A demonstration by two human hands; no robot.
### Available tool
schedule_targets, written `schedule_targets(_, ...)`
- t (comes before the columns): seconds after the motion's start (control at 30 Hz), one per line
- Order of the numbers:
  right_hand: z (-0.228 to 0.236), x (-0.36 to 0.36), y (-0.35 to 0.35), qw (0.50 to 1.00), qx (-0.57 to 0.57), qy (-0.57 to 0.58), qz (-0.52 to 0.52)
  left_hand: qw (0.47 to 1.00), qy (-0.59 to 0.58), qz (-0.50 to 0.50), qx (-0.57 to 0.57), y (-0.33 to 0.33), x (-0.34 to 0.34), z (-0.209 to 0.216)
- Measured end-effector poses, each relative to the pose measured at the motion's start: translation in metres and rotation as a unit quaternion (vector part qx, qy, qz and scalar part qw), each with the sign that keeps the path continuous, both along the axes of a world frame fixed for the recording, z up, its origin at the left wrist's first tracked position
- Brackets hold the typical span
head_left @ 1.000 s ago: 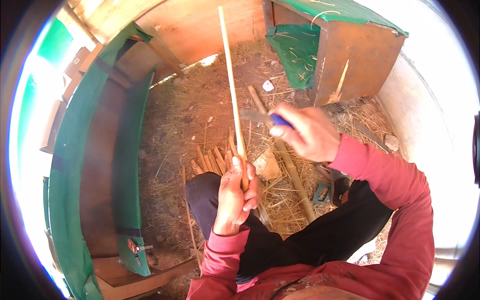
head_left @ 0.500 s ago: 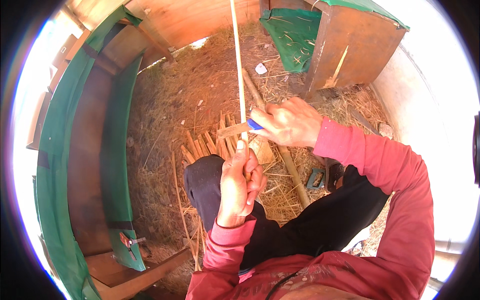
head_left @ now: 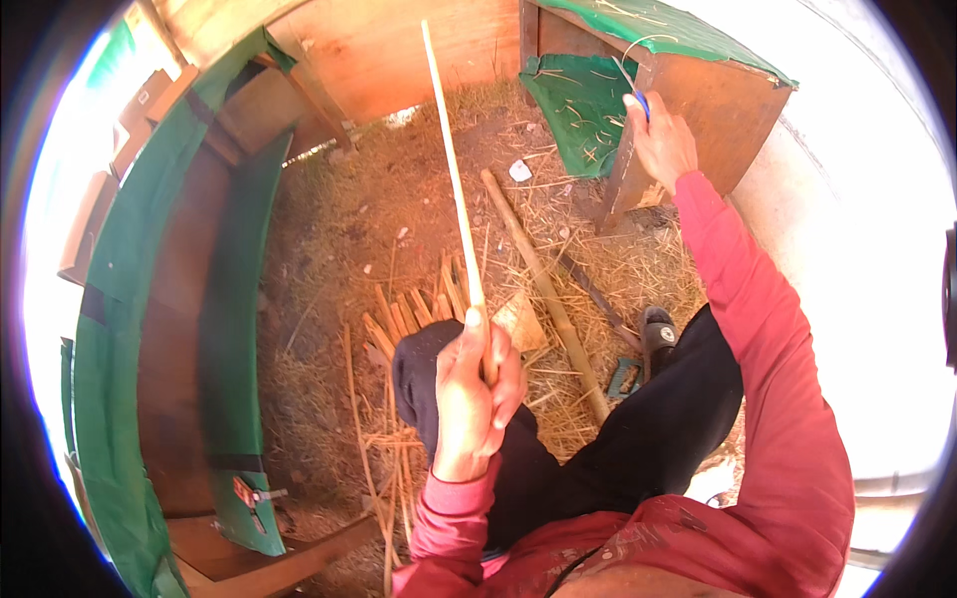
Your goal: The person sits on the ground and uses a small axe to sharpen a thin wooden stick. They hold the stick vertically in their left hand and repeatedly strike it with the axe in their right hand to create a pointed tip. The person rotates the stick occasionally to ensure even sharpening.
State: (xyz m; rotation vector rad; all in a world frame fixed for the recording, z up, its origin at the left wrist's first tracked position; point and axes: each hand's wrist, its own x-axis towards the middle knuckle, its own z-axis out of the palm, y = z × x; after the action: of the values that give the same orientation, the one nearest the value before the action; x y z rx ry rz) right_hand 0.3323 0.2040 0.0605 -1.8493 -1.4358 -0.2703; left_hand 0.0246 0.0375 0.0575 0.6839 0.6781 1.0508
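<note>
My left hand is wrapped round the lower end of a long, thin, pale bamboo strip above my knee. The strip points up and away, leaning slightly left. Off to the right, my right hand is raised and closed on a knife with a blue handle. Its blade points up and to the left, apart from the strip. A thin curled shaving shows just past the blade.
Several split wood pieces lie beyond my knee. A thick pole lies on the straw-strewn ground. A wooden cabinet with green cloth stands at far right, a green-covered shelf at left. A red-and-black tool rests at lower left.
My right hand with the knife has swung up and right, away from the strip. The strip now tilts further left, still in my left hand.
</note>
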Motion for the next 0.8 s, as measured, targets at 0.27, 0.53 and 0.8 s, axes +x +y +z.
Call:
schedule_targets(0.27,0.014,-0.105,-0.066,0.896,0.094,0.006,0.435,0.972,0.146,0.061,0.171,0.029,0.003,-0.002)
schedule_targets(0.53,-0.010,-0.124,-0.066,0.850,0.032,-0.118,0.512,0.971,0.168,0.074,0.151,0.026,0.002,-0.011)
schedule_targets(0.8,-0.018,-0.137,-0.044,0.900,0.058,-0.229,0.367,0.961,0.189,0.115,0.167,0.033,-0.005,-0.011)
